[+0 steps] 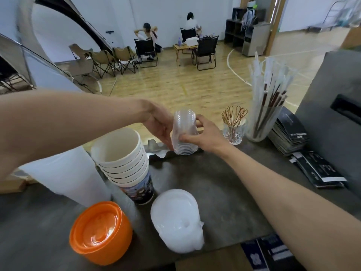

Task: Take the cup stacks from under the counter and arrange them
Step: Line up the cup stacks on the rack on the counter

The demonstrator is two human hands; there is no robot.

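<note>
Orange lids [100, 232] and white lids [176, 220] sit by the counter's [214, 182] near edge, paper cups [125, 163] behind. Bare counter runs to the far edge, where my left hand [161, 127] and right hand [203, 134] clamp the inverted clear cup stack [184, 132]; its rims blur together.

Bright, even indoor light is producing soft shadows; glare is showing on the glossy orange plastic lids [100, 232]; wide-angle distortion is bending the edges.
</note>
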